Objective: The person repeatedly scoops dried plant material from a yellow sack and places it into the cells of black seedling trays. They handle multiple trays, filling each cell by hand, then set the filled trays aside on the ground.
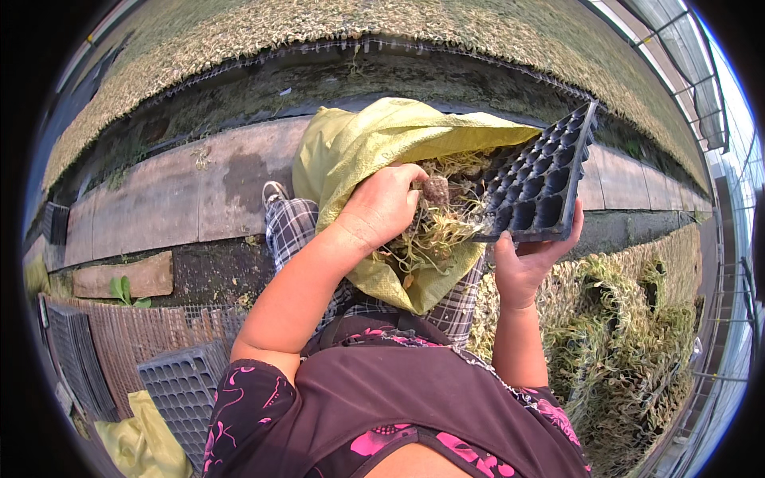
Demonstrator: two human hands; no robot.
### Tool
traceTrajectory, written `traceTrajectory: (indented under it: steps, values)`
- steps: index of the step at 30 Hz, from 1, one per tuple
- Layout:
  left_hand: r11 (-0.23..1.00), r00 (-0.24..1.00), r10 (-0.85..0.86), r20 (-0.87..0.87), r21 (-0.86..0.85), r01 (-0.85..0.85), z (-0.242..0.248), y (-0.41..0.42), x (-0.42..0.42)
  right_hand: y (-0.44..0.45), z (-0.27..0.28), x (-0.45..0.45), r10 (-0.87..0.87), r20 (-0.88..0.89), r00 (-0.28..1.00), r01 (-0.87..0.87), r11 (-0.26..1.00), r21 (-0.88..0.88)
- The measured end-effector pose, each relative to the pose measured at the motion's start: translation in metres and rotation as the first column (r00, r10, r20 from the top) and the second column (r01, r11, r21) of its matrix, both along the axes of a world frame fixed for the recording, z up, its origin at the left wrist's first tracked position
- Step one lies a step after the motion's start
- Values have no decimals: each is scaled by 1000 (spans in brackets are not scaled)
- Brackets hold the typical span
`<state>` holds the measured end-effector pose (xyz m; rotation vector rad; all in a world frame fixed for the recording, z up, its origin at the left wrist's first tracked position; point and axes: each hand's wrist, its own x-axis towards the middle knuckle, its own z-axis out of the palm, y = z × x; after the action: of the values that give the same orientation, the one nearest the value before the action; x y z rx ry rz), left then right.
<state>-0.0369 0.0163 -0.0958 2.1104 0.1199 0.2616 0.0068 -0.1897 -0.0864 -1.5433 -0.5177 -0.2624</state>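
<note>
My left hand (382, 203) is over the mouth of a yellow woven sack (340, 149), its thumb and forefinger bent against a brown soil plug (435, 191). Its other fingers are hidden. Wilted seedlings (430, 239) with pale leaves and roots fill the sack's opening. My right hand (529, 260) grips the near edge of a black plastic plug tray (538, 179), with the thumb at the rim and fingers behind it. Steeply tilted, the tray leans into the sack, and the cells facing me look empty. The sack stands between my legs.
Concrete slabs (155, 179) form a path beyond the sack, with a wide bed of dried seedlings (358, 21) behind. More wilted seedlings (609, 346) lie at the right. Empty plug trays (179, 382) and another yellow sack (143, 436) are at the lower left.
</note>
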Motion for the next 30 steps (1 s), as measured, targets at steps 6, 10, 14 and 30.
traceTrajectory:
  steps: [6,10,14,30]
  values:
    - [929,940,-333,78,-140,341,-2,-28,6,12,16,-7,31,37,999,-35,994,100]
    - [938,940,-340,-36,57,342,-21,-18,22,15,33,-1,56,85,995,-68,988,140]
    - [919,920,-391,25,-43,392,-7,0,21,4,36,18,49,88,995,-67,973,220]
    - [973,910,-220,-351,-7,233,8,80,0,-27,51,25,90,109,990,-125,920,372]
